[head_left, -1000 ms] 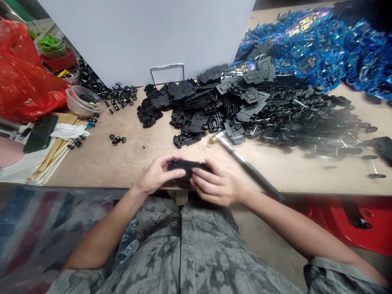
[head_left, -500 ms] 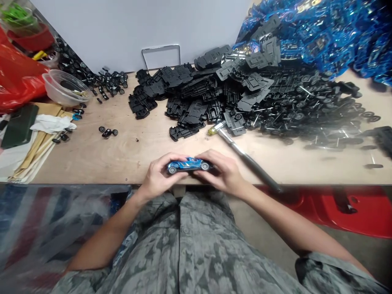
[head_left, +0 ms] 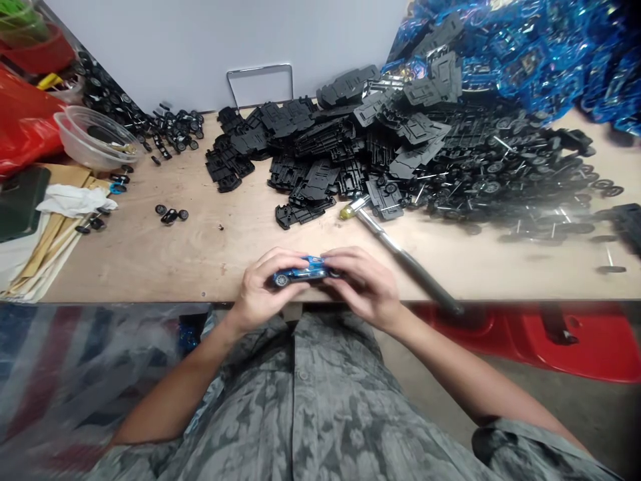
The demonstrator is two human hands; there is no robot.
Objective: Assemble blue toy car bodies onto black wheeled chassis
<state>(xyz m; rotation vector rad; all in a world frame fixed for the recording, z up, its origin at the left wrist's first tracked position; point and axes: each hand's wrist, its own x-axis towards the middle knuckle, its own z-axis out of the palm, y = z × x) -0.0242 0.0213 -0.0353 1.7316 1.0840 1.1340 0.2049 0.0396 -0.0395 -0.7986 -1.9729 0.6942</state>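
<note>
Holds the car [head_left: 314,272] between both hands at the near edge of the table [head_left: 150,260], wheels down, side toward the viewer. Grips its left end with the left hand [head_left: 260,284], thumb below and fingers above; grips its right end in the same way with the right hand [head_left: 368,284], hiding most of the wheel there.

To the right, see the hammer [head_left: 400,252], slanting with its yellow tip near the bases [head_left: 320,184] and its handle reaching past the table's near edge. Beyond, find black bases heaped mid-table, running right into wheels [head_left: 493,188] on axles, with blue shells [head_left: 525,73] at far right. On the left, note a small wheel set [head_left: 171,214], a tissue [head_left: 75,200] and a clear tub [head_left: 93,143].
</note>
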